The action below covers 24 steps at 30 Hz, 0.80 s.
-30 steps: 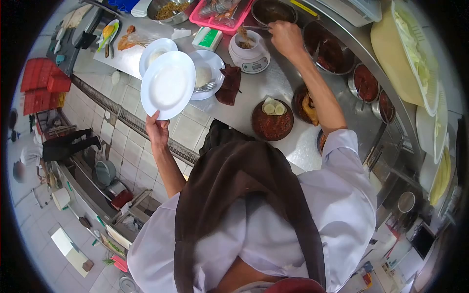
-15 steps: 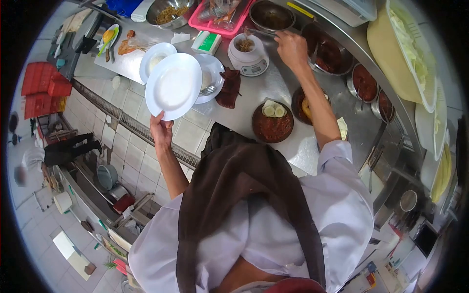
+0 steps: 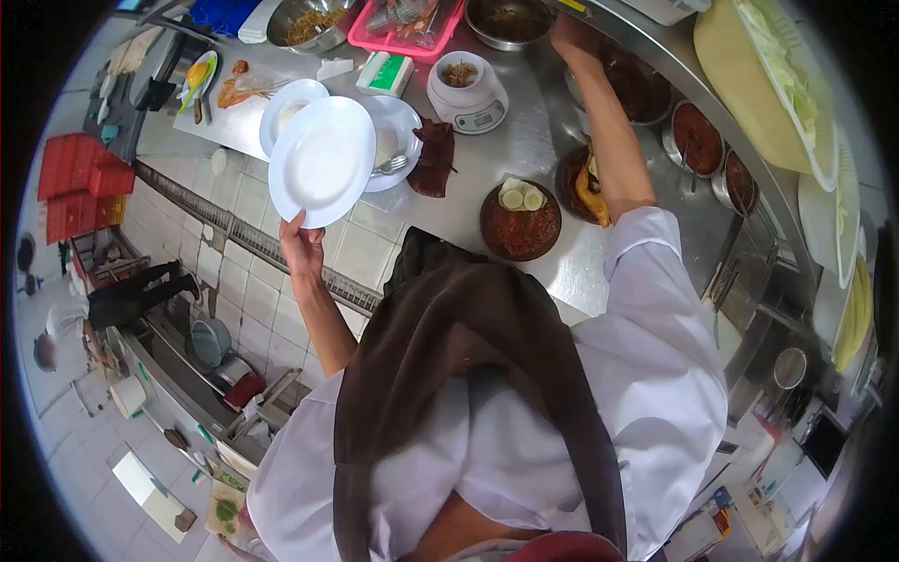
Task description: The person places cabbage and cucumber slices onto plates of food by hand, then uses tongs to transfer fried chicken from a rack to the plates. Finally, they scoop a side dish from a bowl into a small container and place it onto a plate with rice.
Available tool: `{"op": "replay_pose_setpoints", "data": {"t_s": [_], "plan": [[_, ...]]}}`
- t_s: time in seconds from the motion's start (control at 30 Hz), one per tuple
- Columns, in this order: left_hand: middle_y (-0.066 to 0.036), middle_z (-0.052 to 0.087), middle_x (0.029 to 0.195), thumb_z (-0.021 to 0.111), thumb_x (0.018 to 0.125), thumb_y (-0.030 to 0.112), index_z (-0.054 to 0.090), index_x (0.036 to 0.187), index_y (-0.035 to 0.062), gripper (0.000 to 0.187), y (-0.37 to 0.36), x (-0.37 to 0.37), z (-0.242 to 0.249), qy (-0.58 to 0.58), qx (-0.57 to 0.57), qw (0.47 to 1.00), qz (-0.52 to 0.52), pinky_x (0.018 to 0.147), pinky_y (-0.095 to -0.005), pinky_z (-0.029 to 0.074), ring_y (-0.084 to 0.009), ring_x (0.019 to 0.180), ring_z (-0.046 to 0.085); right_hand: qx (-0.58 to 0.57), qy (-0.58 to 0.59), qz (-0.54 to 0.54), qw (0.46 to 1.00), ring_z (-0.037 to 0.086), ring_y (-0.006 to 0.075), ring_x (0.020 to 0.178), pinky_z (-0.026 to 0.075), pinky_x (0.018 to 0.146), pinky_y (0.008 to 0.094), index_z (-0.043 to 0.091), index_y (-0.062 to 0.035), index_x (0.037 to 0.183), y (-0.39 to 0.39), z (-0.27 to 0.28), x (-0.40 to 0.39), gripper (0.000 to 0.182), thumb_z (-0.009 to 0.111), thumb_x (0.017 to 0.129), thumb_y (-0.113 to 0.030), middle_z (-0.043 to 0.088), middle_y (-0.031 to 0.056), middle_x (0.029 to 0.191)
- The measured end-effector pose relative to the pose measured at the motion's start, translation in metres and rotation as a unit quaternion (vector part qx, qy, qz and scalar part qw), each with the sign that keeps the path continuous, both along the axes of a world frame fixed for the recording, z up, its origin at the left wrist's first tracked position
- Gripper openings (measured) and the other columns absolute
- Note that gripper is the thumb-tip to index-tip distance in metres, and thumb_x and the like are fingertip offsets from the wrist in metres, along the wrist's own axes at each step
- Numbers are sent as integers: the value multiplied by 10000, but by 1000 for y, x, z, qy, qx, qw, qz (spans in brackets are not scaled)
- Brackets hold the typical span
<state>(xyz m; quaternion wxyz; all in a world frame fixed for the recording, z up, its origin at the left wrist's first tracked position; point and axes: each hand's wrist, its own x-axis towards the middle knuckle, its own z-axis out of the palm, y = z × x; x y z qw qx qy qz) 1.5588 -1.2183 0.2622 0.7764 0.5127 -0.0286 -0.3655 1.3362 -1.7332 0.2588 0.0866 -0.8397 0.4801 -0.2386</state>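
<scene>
My left hand [image 3: 302, 248] grips the near rim of a white oval plate [image 3: 323, 161], holding it over two other plates, one with rice and a fork [image 3: 391, 166]. My right hand [image 3: 573, 39] reaches to the back of the steel counter, beside a metal bowl with dark sauce [image 3: 506, 22]; its fingers are blurred and what they hold, if anything, is hidden. A white scale [image 3: 468, 105] carries a small bowl of brown food [image 3: 459, 74]. Nearer stands a dark stone dish of red sambal with cucumber slices [image 3: 521, 221]; another dish [image 3: 573, 183] is partly behind my right forearm.
A pink basket [image 3: 405, 42], a green-white box [image 3: 386, 73] and a bowl of noodles [image 3: 310, 23] line the back. Red sauce bowls [image 3: 698, 148] and cream trays of cabbage [image 3: 749, 84] stand right. Another person [image 3: 131, 298] is at the far left.
My right hand has moved from above the scale toward the back and right, by the metal bowls. My left hand still holds the plate, at nearly the same place.
</scene>
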Motion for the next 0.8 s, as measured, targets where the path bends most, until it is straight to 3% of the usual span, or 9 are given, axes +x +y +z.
{"op": "replay_pose_setpoints", "data": {"t_s": [0.23,0.37,0.43,0.47,0.57,0.63,0.8], "plan": [[-42,566,864,554,820,60,473,1071,19,267,1,-1,0,16,15,999,37,426,-206,304,-84,480,377,-93,49,60,993,630,356,803,502,751,420,689,-61,931,7,13,-4,241,568,833,-245,666,139,842],[-39,563,856,555,815,55,468,1073,27,274,1,-3,4,5,16,999,36,431,-206,308,-83,485,379,-95,-16,164,982,637,350,802,505,749,418,689,-69,948,73,34,1,231,577,823,-227,666,147,854],[-40,563,856,553,814,52,465,1075,29,277,0,-2,1,9,17,999,37,432,-207,308,-83,489,381,-20,128,206,970,642,338,811,509,745,413,686,-67,971,100,56,10,237,588,803,-202,663,154,858],[-40,563,856,551,816,51,462,1073,26,273,-1,-2,-1,11,19,999,42,432,-207,306,-82,489,380,-19,127,207,970,642,338,811,509,745,413,686,-67,971,103,50,15,237,588,803,-202,663,154,858],[-42,564,857,547,820,50,459,1067,20,265,-3,-3,-1,10,23,999,42,433,-207,304,-81,489,380,-40,122,238,963,646,344,784,517,717,417,693,-36,910,113,22,27,219,598,765,-170,657,179,815],[-43,564,858,546,822,50,459,1064,17,259,-5,-5,1,8,23,999,38,434,-206,303,-81,488,379,-61,125,233,963,649,352,733,516,648,433,665,6,743,117,14,33,147,559,706,-88,638,219,753],[-39,563,849,532,834,50,462,1061,14,240,-5,-6,1,2,18,999,30,428,-206,304,-79,485,376,-60,83,259,960,649,363,704,516,613,439,654,18,713,119,-2,40,149,551,696,-89,626,234,726]]}}
